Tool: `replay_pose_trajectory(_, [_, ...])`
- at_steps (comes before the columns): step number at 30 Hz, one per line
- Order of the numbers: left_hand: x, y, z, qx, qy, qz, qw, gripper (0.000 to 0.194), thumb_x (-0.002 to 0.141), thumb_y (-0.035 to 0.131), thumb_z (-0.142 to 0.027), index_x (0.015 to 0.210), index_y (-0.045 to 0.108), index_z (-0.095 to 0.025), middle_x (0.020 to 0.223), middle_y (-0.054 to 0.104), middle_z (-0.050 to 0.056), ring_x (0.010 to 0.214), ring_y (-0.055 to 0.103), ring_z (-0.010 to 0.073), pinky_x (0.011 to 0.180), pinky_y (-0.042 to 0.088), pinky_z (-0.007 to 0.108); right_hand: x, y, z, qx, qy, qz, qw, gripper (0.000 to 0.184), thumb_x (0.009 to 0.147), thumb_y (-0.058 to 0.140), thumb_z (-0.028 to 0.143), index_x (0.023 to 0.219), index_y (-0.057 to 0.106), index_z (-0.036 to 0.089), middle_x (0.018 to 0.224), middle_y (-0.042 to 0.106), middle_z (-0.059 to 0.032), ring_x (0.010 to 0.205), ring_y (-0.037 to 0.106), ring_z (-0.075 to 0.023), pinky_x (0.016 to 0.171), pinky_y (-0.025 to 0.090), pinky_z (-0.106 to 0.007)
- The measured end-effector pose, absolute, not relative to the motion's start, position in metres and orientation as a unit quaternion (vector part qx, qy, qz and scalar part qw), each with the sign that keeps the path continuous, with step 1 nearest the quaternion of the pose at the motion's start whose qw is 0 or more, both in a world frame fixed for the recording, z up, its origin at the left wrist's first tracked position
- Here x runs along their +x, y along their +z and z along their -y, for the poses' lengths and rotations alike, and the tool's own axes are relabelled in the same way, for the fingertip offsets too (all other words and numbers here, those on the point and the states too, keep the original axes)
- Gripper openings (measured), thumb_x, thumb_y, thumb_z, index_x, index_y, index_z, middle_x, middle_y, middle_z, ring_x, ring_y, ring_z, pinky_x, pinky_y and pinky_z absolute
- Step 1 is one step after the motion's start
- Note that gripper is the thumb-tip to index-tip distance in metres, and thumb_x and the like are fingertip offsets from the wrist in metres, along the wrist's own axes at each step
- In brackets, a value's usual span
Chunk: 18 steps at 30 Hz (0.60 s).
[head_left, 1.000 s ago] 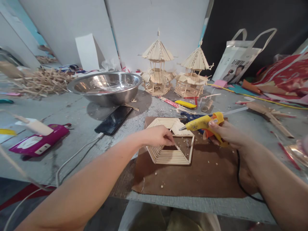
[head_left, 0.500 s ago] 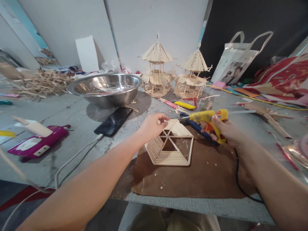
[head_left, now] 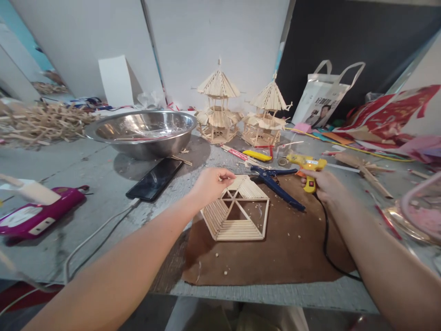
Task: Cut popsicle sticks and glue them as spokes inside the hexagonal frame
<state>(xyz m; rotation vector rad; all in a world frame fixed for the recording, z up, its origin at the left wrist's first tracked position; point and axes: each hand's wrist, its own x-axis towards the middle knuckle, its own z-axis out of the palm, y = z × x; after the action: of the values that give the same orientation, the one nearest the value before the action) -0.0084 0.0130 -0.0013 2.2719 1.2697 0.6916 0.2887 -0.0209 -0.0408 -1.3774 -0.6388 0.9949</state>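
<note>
Head view: we see the left hand partly curled at the upper-left edge of the hexagonal stick frame, though we cannot tell whether it grips; the right hand is wrapped around a glue gun. Beneath the frame, a crumb-strewn brown mat extends rightward and toward the table's front edge.

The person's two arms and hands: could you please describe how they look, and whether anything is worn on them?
The left hand and right hand are ungloved. Both forearms are bare, with no sleeve in view. I see no watch, bracelet or ring.
</note>
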Motion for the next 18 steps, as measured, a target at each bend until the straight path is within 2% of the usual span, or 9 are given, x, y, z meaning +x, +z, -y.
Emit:
replay_pose_trajectory(6, [-0.009,0.000,-0.010,0.839,0.234,-0.454,0.188,0.023,0.072,0.044,-0.028,0.085,0.062,-0.019,0.068,0.061,-0.001,0.059,0.051,0.0098,0.058,0.038,0.021,0.314,-0.044,0.009,-0.630,0.414,0.253,0.607,0.007,0.064,0.055,0.017,0.068,0.049,0.018,0.051,0.054,0.0033,0.037,0.046,-0.0062,0.035,0.041,-0.018])
replay_pose_trajectory(11, [-0.011,-0.004,-0.010,0.858,0.216,-0.443,0.143,0.028,0.076,0.038,-0.033,0.084,0.061,-0.020,0.068,0.061,0.000,0.063,0.053,0.0123,0.055,0.036,0.021,0.324,-0.045,-0.005,-0.662,0.398,0.258,0.581,0.009,0.066,0.057,0.021,0.067,0.048,0.017,0.047,0.053,0.0033,0.035,0.045,-0.0075,0.035,0.042,-0.021])
replay_pose_trajectory(15, [-0.012,-0.008,-0.011,0.861,0.208,-0.447,0.124,0.028,0.077,0.035,-0.031,0.087,0.059,-0.021,0.075,0.063,0.000,0.068,0.054,0.0137,0.058,0.037,0.023,0.329,-0.043,-0.015,-0.688,0.379,0.263,0.560,0.008,0.071,0.052,0.021,0.066,0.046,0.018,0.044,0.051,0.0045,0.033,0.045,-0.0069,0.036,0.042,-0.020])
replay_pose_trajectory(18, [-0.012,-0.009,-0.011,0.860,0.234,-0.441,0.105,0.027,0.078,0.034,-0.026,0.091,0.057,-0.021,0.086,0.062,0.001,0.075,0.055,0.0140,0.066,0.039,0.024,0.330,-0.044,-0.020,-0.710,0.370,0.279,0.531,0.005,0.073,0.049,0.019,0.068,0.048,0.017,0.047,0.054,0.0033,0.034,0.046,-0.0070,0.038,0.042,-0.021])
